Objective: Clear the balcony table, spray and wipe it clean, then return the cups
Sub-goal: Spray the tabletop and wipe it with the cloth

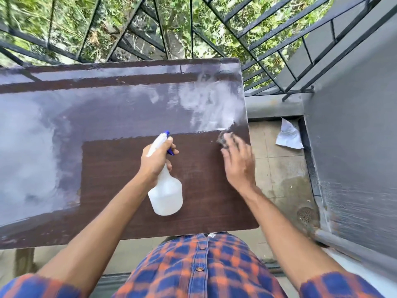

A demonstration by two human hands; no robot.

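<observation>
— What are the hands doing?
— The left hand (pixel 159 160) grips the neck of a white spray bottle (pixel 166 194), with a finger at the blue trigger. It holds the bottle over the near half of the table (pixel 120 168).
— And the other?
— The right hand (pixel 238 162) is blurred. Its fingers look stretched out flat, pressing a grey cloth (pixel 224 139) onto the tabletop just beside the right edge.
— How does the table look?
— Dark brown wood, with pale smears toward the far right corner.
— Anything around it?
— A sheet of paper (pixel 289 134) lies on the tiled floor to the right, and there is a round drain (pixel 305 215) nearer in. A black railing (pixel 133 35) runs beyond the far edge.
</observation>
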